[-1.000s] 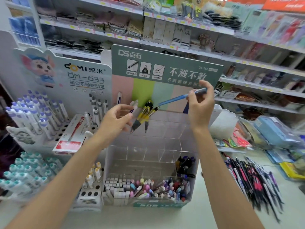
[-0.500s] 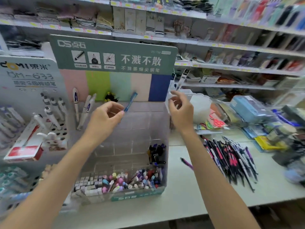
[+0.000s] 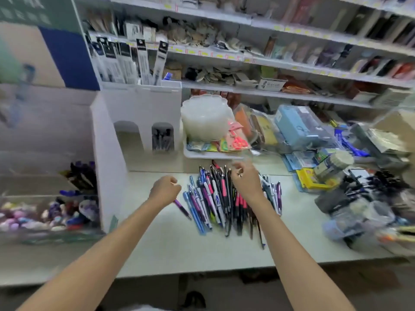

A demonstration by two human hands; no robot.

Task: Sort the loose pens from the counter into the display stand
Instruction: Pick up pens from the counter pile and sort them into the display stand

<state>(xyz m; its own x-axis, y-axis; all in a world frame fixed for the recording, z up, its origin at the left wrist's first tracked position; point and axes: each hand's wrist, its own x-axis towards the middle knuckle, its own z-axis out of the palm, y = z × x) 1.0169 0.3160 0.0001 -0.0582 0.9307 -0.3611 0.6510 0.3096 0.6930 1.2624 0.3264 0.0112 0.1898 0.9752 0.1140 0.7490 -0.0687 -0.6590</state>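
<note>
pens (image 3: pixel 221 198) lying loose in a heap on the counter (image 3: pixel 179 248), just right of the stand (image 3: pixel 105 167); blue, black, pink and purple barrels, mostly running front to back. lying a little apart at the heap's left edge, one purple pen (image 3: pixel 183 209).

reaching in from below, left hand (image 3: pixel 165 190) hanging over that purple pen, fingers curled into a fist, nothing showing inside it. reaching over the middle of the heap, right hand (image 3: pixel 247 182), fingers bent downward; too blurred for telling whether pinching a pen or merely hovering.

standing at left, the stand's clear tiers: holding dark pens (image 3: pixel 80 176) upright in a right-hand cell, holding a jumble of pastel caps (image 3: pixel 40 217) in the front cell, blurred. showing as a blue streak (image 3: pixel 24 84) further up, too smeared for naming.

sitting behind, against the stand's white side, a white box (image 3: pixel 143 104) with two arched openings: left arch showing nothing, right arch holding black pens (image 3: pixel 162 136). sticking up from its top, long packets (image 3: pixel 137 61).

resting further right, a tray (image 3: pixel 211 155) carrying stacked clear dishes (image 3: pixel 205 117) and bright packets (image 3: pixel 234 141). lying beyond it, a blue case (image 3: pixel 298 126) in clear wrap.
</note>
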